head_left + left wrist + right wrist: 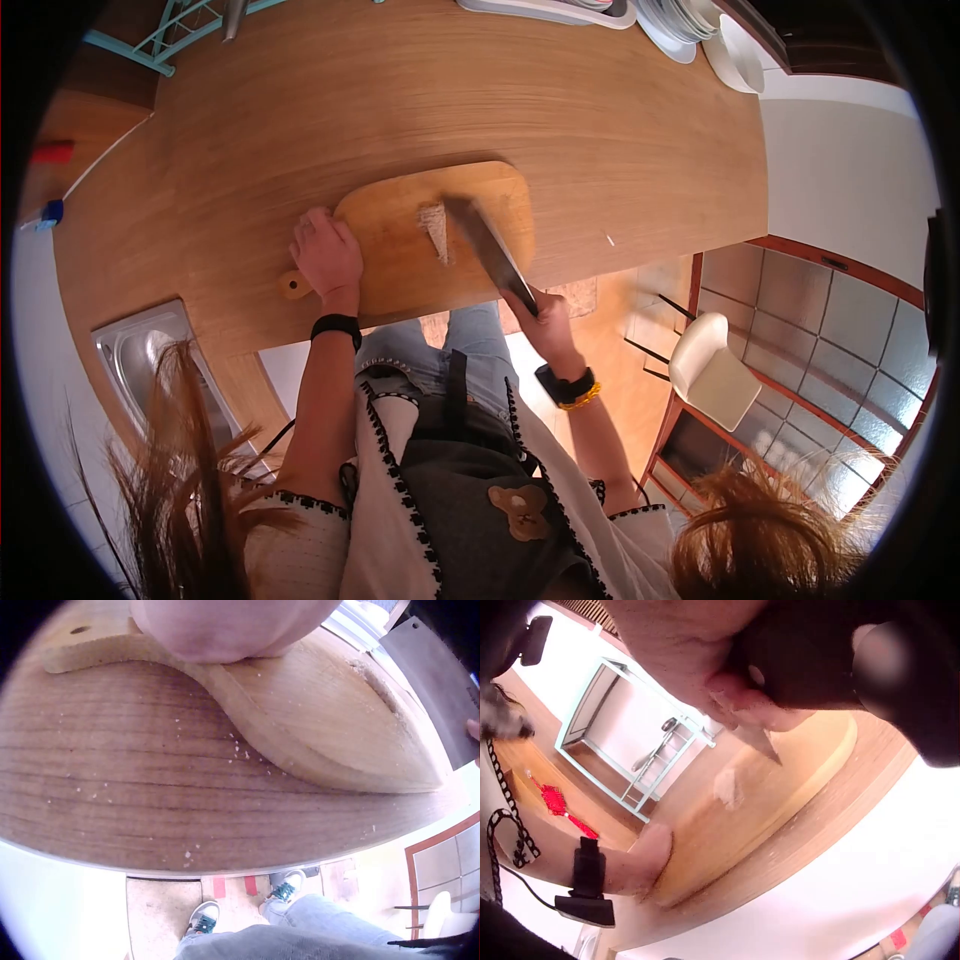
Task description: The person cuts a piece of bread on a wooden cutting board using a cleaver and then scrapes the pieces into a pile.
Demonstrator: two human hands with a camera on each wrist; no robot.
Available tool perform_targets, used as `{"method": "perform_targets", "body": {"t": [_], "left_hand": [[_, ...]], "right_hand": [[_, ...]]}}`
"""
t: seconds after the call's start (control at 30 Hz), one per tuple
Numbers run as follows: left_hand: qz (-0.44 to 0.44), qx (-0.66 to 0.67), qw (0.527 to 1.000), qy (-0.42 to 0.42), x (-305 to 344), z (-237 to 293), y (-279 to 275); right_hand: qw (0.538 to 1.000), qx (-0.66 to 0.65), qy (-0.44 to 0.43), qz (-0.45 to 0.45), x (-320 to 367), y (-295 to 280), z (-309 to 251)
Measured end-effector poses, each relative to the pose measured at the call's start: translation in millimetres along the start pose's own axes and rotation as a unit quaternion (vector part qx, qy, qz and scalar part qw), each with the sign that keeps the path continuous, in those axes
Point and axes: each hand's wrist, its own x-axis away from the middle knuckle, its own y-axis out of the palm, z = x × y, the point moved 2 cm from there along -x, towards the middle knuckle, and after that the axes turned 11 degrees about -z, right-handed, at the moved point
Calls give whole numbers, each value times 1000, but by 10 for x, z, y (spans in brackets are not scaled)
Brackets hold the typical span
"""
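My right hand [545, 325] grips the handle of a cleaver [490, 250]. The broad blade slants over the right half of a wooden cutting board [390, 265], its far end beside a narrow strip of pale, crumbly chopped food [436, 232]. In the head view the blade is slightly blurred. At the board's left end my left hand [328, 250] holds the board by its edge, just above the small handle with a hole. The left wrist view shows only part of that left hand [232, 630], pressed down on the wood.
Pale crumbs [236, 750] lie on the wooden counter [400, 110] along the board's near edge. Stacked dishes [670, 25] and a bowl [735, 55] stand far right, a teal rack [160, 40] far left. A sink [150, 350] is at left, a white chair [715, 370] at right.
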Motion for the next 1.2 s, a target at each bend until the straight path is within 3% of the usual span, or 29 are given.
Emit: {"method": "perform_targets", "body": {"t": [0.03, 0.07, 0.13, 0.23, 0.33, 0.47, 0.53, 0.57, 0.63, 0.67, 0.73, 0.9, 1.03, 1.13, 1.2], "left_hand": [[9, 3, 1000, 6, 1, 8, -5], [17, 5, 1000, 11, 7, 2, -9], [9, 8, 1000, 10, 1, 3, -22], [-3, 7, 1000, 9, -4, 4, -36], [-4, 0, 1000, 9, -6, 0, -29], [-13, -6, 1000, 2, -8, 0, -23], [-8, 0, 1000, 0, -13, 15, -40], [-5, 5, 1000, -1, -10, 15, -44], [0, 6, 1000, -2, 4, 0, -29], [4, 6, 1000, 3, -1, -1, -27], [4, 5, 1000, 1, -6, 11, -36], [-6, 7, 1000, -3, -28, 10, -41], [6, -4, 1000, 7, -1, -4, -25], [15, 0, 1000, 14, -13, -16, -14], [10, 3, 1000, 12, -21, -20, -15]], "right_hand": [[997, 48, 15, -57, 8, -118, -10], [988, 120, -93, -40, -16, -171, 32], [949, 265, -141, -98, -81, -352, 1], [919, 331, -174, -125, -154, -441, -5], [912, 322, -217, -135, -219, -492, -69], [914, 316, -208, -148, -326, -502, -96], [953, 206, -205, -88, -344, -437, -95], [985, 104, -130, -51, -323, -327, -104], [997, -71, 4, -17, -210, -57, -103], [966, -226, 122, -25, -123, 58, -211], [917, -367, 157, 11, -94, 227, -287], [943, -246, 220, 41, -51, 322, -210], [941, -225, 243, 73, -46, 350, -179], [966, -111, 229, 45, -131, 404, -241], [986, 27, 158, 45, -194, 472, -273]]}}
